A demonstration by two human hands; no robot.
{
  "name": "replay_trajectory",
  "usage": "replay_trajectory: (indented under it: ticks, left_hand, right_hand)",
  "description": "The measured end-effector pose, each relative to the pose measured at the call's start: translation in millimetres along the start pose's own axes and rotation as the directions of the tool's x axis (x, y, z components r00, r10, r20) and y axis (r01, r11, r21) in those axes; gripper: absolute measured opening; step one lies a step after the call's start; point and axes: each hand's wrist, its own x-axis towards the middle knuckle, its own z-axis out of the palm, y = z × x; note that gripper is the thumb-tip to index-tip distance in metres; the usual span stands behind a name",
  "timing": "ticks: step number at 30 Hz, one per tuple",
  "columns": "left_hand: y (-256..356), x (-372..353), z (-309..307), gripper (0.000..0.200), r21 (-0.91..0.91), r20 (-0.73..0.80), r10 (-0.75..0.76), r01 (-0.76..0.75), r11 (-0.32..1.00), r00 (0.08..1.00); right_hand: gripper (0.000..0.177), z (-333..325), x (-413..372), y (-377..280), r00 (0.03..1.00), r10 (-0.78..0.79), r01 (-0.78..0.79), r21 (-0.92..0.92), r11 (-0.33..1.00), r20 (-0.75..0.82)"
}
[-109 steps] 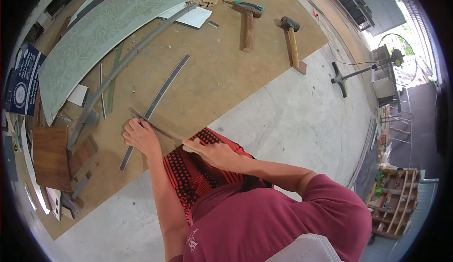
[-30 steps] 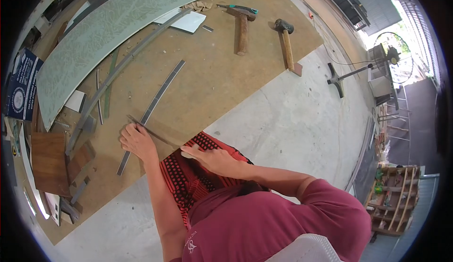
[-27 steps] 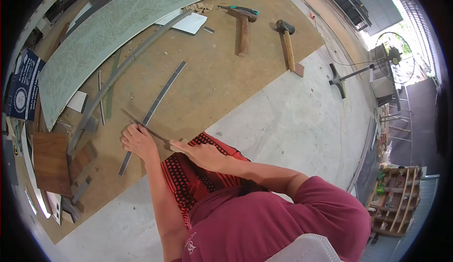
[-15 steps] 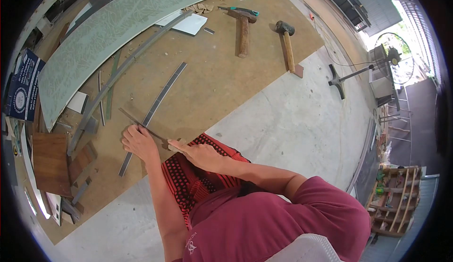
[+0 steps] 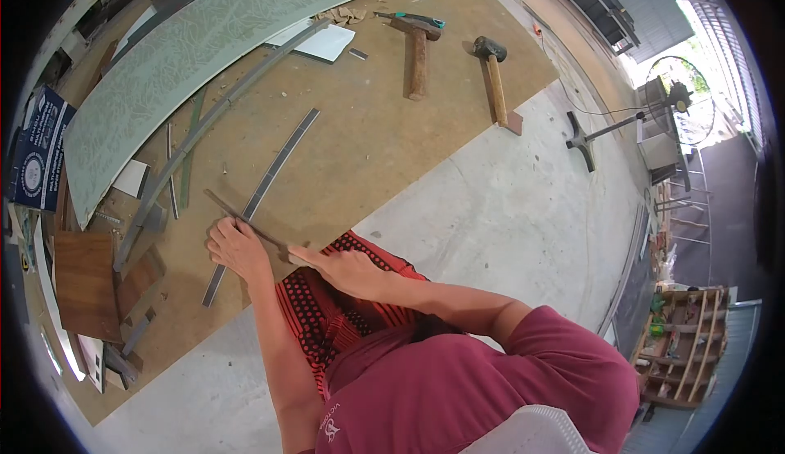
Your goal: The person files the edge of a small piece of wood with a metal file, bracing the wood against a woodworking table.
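Observation:
My left hand (image 5: 237, 247) is closed on a long narrow grey strip (image 5: 274, 169) with pale edges, pressing it down on the brown board. The strip runs out above and below my fingers. My right hand (image 5: 350, 272) grips the near end of a thin dark file (image 5: 266, 236), its index finger stretched along it. The file lies across the strip, right beside my left fingertips, and its far tip points up and left. My fingers cover its handle.
The brown board (image 5: 360, 127) carries a wooden-handled hammer (image 5: 419, 61), a mallet (image 5: 495, 82) and a green-handled tool (image 5: 432, 21). A large patterned panel (image 5: 188, 69), a long grey metal bar (image 5: 204, 123), a wooden block (image 5: 86, 286) and a blue box (image 5: 39, 151) lie left. A fan (image 5: 675, 98) stands right.
The whole view has shifted slightly left. Both hands keep nearly the same places on the strip and the file; any stroke of the file is very small.

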Motion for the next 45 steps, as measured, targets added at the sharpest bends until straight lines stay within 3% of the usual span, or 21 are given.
replay_trajectory:
  ticks: [1,5,7,8,10,14,17,19,20,22,25,32,35,36,38,45]
  left_hand:
    - [0,-1,1,0.016,-0.012,0.003,0.002,-0.002,1.0,1.0]
    - [0,0,0,0.016,-0.023,0.028,-0.022,0.022,0.999,0.999]
    - [2,2,-1,0.016,-0.015,0.02,-0.018,0.018,1.0,1.0]
    - [2,1,-2,0.016,-0.001,0.011,-0.012,0.012,1.0,1.0]
    - [0,0,-1,0.015,0.002,0.013,-0.009,0.009,1.0,1.0]
    - [1,0,-1,0.015,-0.003,0.031,-0.017,0.017,1.0,0.999]
    - [2,0,-2,0.015,0.01,0.009,-0.004,0.004,1.0,1.0]
    - [0,0,-1,0.015,0.001,0.0,0.001,-0.001,1.0,1.0]
    - [0,0,0,0.015,-0.015,-0.003,-0.001,0.001,1.0,1.0]
    - [3,2,-1,0.015,-0.006,0.024,-0.017,0.017,1.0,1.0]
    - [1,0,-1,0.015,0.013,0.045,-0.03,0.03,0.999,0.999]
    - [1,0,-2,0.015,0.006,-0.001,0.01,-0.01,1.0,1.0]
    - [-1,0,0,0.015,-0.019,-0.012,0.014,-0.014,1.0,1.0]
    - [0,1,0,0.015,-0.022,-0.012,0.014,-0.015,1.0,1.0]
    - [1,1,-1,0.015,-0.015,0.022,-0.015,0.015,1.0,1.0]
    - [1,1,-1,0.014,-0.007,-0.002,0.008,-0.008,1.0,1.0]
  right_hand:
    - [0.057,2,7,-1,0.994,-0.053,0.055,0.015,0.998,-0.099]
    - [0.056,-7,2,-3,0.998,-0.033,0.034,0.004,0.999,-0.061]
    - [0.054,-24,-19,-2,0.98,0.09,-0.09,-0.011,0.996,0.175]
    - [0.054,-23,-31,2,0.978,0.098,-0.097,-0.012,0.995,0.182]
    - [0.056,-22,-49,6,1.0,-0.018,0.019,0.015,1.0,-0.024]
    - [0.053,-21,-27,-2,0.988,0.069,-0.07,0.008,0.998,0.135]
    - [0.055,-7,0,-1,0.998,0.013,-0.017,0.052,0.998,0.066]
    - [0.056,-5,7,-2,0.992,-0.084,0.087,0.036,0.996,-0.097]
    - [0.056,-7,3,-1,0.992,-0.081,0.085,0.034,0.996,-0.101]
    - [0.056,-24,-16,-2,0.985,0.074,-0.076,0.008,0.997,0.158]
    - [0.057,-27,-46,4,0.996,0.056,-0.054,-0.036,0.998,0.069]
    - [0.055,-8,-2,-2,0.993,0.058,-0.063,0.044,0.997,0.107]
    - [0.055,2,4,6,0.998,-0.029,0.034,0.116,0.993,-0.047]
    - [0.055,-2,-4,6,0.998,-0.028,0.033,0.113,0.993,-0.048]
    - [0.055,-17,-25,7,0.993,0.066,-0.076,0.104,0.992,0.097]
    - [0.054,-16,-26,7,0.99,0.068,-0.074,0.044,0.996,0.125]
